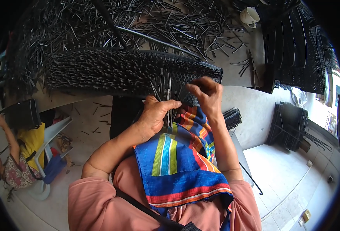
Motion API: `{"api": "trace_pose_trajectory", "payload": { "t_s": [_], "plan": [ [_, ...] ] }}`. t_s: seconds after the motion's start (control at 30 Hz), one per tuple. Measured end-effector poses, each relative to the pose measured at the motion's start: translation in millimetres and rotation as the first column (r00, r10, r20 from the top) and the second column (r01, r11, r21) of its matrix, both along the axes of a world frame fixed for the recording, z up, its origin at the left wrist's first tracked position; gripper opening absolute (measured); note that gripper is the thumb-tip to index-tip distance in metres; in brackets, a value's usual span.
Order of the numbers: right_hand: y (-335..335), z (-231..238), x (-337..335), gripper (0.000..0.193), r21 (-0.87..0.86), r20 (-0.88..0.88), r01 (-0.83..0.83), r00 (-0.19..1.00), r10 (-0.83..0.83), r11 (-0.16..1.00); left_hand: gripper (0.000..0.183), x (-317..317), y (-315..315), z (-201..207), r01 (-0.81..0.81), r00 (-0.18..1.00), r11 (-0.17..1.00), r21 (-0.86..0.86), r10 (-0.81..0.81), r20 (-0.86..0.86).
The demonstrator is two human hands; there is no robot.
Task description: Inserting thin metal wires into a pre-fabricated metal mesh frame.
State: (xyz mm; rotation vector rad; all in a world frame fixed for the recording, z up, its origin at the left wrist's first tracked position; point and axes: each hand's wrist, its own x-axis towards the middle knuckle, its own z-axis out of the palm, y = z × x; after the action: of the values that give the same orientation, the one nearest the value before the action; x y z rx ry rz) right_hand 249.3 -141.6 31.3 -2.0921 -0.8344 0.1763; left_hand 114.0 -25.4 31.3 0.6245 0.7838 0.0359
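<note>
My left hand [157, 111] is closed around an upright bundle of thin dark strips [165, 86], thumb across its front. The tops of the strips fan out over the near edge of a long black perforated panel [208, 72]. Rows of short dark strips [100, 69] stand up from most of this panel; its holes show bare toward the right end. My right hand [207, 93] is just right of the bundle, fingers bent together in a pinch by the panel's near edge. What the pinch holds is too small to make out. A striped multicoloured cloth [177, 154] covers my lap.
Loose dark strips [174, 27] lie heaped on the table behind the panel, under a metal rod [154, 39]. A white mug [249, 17] stands at the far right beside stacked black perforated panels [293, 46]. Another person [19, 165] sits at the left, handling a black panel.
</note>
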Motion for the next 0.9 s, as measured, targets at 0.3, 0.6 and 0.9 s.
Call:
{"api": "trace_pose_trajectory", "payload": {
  "t_s": [0.3,0.6,0.9],
  "plan": [
    [-18,-3,-22,0.008,0.097,-0.822,0.034,0.566,0.06,0.995,0.024,3,-7,10,0.012,0.999,1.0,-0.001,-0.012,0.043],
    [-21,1,-11,0.007,0.087,-0.941,0.286,0.337,-0.015,0.954,0.023,1,-8,13,0.131,0.991,0.99,0.057,-0.132,0.02],
    [-28,-7,5,0.006,0.287,-0.95,0.338,0.218,0.222,0.896,0.017,9,-8,11,0.138,0.99,0.99,-0.039,-0.139,-0.015]
  ]
}}
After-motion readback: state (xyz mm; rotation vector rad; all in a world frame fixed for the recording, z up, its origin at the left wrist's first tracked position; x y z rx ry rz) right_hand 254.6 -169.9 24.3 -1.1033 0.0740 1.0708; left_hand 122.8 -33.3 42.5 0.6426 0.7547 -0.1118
